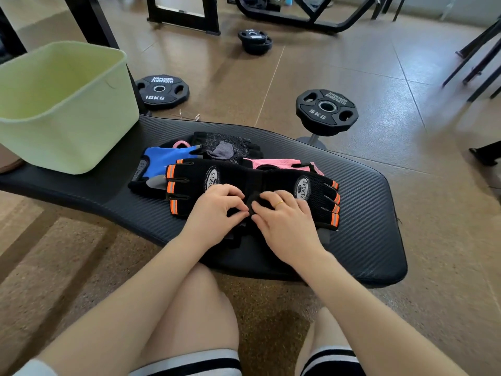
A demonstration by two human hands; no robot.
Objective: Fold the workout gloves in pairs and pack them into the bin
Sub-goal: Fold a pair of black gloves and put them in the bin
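Two black gloves with orange stripes lie wrist to wrist on the black bench pad [360, 213]: the left glove [195, 183] and the right glove [314, 191]. My left hand [217, 210] and my right hand [282, 221] pinch the black wrist straps where the two gloves meet. Behind them lie a blue glove [165, 158], a black and grey glove [225, 147] and a pink glove [279, 164]. The light green bin [62, 104] stands on the pad's far left and looks empty.
A 10 kg plate [161, 89] lies on the floor behind the bin, a 5 kg plate [326, 111] sits on a stand behind the pad, and more plates [254, 40] lie farther back. Black machine frames stand at the back. My bare knees are below the pad.
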